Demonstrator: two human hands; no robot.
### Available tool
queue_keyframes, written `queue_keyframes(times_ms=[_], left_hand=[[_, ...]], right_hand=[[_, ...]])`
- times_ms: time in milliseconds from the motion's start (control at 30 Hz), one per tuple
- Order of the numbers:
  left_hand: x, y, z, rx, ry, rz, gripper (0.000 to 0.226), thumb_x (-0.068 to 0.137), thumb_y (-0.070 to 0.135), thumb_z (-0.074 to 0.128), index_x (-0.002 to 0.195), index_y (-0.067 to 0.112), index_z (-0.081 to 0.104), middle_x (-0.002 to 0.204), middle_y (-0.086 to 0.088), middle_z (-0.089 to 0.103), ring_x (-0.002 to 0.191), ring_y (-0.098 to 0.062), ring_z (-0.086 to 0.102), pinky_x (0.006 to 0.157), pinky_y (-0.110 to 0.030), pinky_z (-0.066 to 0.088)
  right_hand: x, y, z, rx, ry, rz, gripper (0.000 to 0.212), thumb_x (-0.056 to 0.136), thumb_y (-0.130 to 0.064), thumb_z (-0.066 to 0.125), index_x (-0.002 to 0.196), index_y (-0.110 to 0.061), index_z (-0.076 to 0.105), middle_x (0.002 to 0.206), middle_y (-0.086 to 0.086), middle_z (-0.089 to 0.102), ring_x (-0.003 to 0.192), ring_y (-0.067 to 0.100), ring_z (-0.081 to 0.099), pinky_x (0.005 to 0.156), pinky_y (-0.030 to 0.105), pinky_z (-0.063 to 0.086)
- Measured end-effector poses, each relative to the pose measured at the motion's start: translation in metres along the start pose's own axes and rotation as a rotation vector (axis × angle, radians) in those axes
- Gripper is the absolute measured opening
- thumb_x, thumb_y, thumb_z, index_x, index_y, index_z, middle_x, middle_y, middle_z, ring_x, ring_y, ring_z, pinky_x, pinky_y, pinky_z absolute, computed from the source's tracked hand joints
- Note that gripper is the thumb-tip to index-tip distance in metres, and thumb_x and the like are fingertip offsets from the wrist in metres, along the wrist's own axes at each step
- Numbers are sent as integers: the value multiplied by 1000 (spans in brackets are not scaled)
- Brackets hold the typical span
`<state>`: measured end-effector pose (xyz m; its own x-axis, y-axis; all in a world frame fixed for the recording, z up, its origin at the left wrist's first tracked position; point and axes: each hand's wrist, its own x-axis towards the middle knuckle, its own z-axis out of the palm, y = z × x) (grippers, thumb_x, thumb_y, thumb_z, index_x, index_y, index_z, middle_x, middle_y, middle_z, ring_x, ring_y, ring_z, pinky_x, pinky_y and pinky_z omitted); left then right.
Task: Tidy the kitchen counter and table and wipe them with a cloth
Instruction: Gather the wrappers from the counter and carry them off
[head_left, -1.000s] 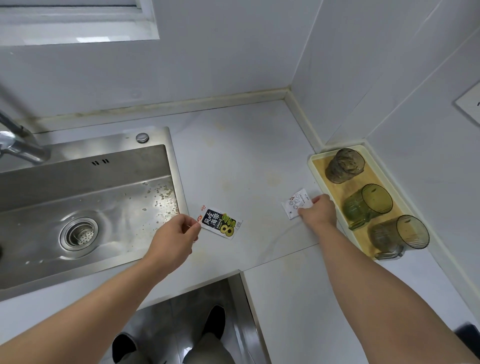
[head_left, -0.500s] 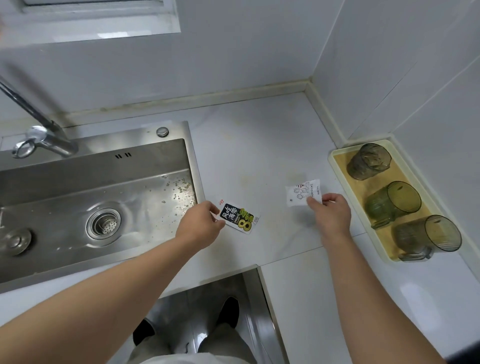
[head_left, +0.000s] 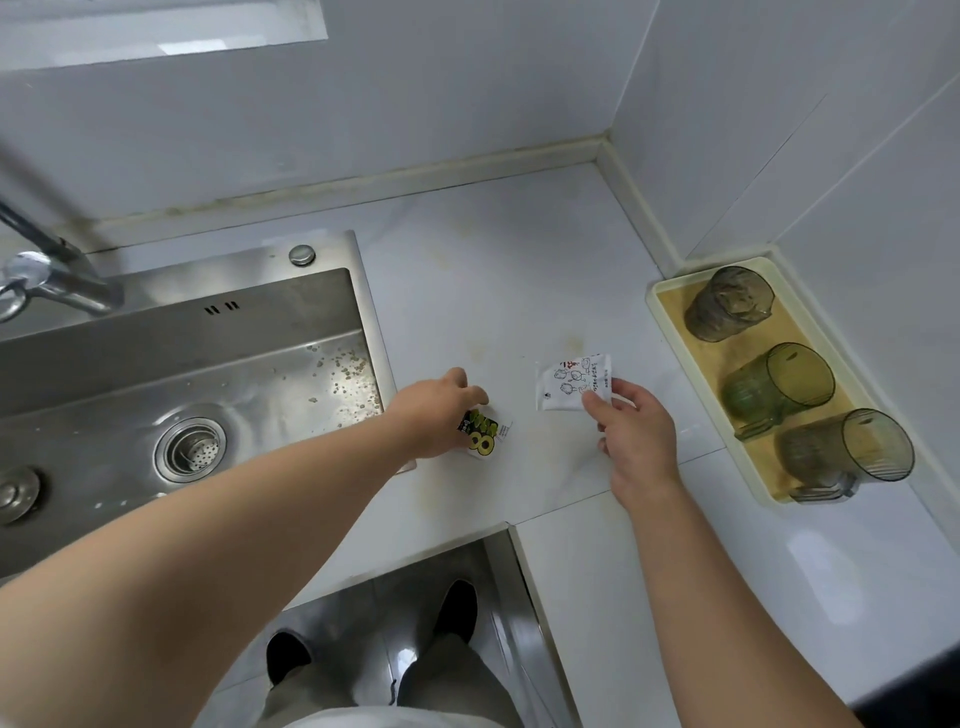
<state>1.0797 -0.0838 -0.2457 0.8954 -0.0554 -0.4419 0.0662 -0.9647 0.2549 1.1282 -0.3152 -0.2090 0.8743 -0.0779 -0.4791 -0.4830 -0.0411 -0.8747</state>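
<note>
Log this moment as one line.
left hand holds black packet | right hand pinches white packet | cups on tray | no cloth visible

Seen from a head-worn camera, the person's two forearms are bare along their whole visible length, down to the left hand (head_left: 431, 415) and the right hand (head_left: 636, 441), each with uncovered wrist and fingers. Lower in the frame, loose trousers (head_left: 457, 686) of a grey-beige cloth fall to a pair of black, round-toed shoes (head_left: 458, 610), the cuffs covering their backs. A narrow strip of pale, whitish top (head_left: 395, 721) shows at the bottom edge.
</note>
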Motion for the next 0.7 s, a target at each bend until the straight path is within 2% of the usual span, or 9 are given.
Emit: queue_keyframes(times_ms=[200, 300, 400, 533, 700], left_hand=[[12, 4, 6, 6, -28, 19, 56, 85, 33, 74, 133, 24, 48, 127, -2, 42, 95, -30, 61, 76, -41, 54], [15, 7, 7, -8, -11, 5, 55, 81, 30, 78, 126, 19, 48, 124, -3, 39, 90, -31, 60, 74, -42, 55], [14, 9, 7, -11, 33, 8, 52, 78, 27, 80, 117, 18, 48, 119, -2, 39, 83, -30, 59, 69, -42, 55], [7, 8, 8, -25, 76, -2, 28, 87, 16, 66, 110, 19, 51, 115, -1, 48, 84, -27, 58, 65, -39, 51], [-12, 2, -10, -150, 132, -37, 7, 91, 21, 61, 92, 24, 54, 95, 4, 59, 84, -21, 56, 68, -34, 49]], right_hand=[[-3, 3, -1, -4, 19, 14, 25, 86, -10, 76, 107, -18, 64, 91, -7, 75, 64, -1, 61, 65, 22, 43], [-3, 5, -1, 1, 23, 19, 25, 86, -10, 76, 107, -14, 63, 87, -7, 74, 59, -2, 59, 64, 22, 42], [-4, 6, -1, -6, 27, 36, 23, 86, -11, 76, 105, -16, 63, 92, -6, 74, 65, 2, 59, 64, 22, 43], [-8, 4, 0, 4, 0, 59, 20, 86, -12, 77, 99, -19, 63, 89, -6, 73, 65, 6, 57, 60, 23, 42], [-12, 0, 9, 43, -101, 130, 23, 82, -15, 79, 101, -18, 67, 90, -2, 73, 69, 13, 53, 56, 27, 38]])
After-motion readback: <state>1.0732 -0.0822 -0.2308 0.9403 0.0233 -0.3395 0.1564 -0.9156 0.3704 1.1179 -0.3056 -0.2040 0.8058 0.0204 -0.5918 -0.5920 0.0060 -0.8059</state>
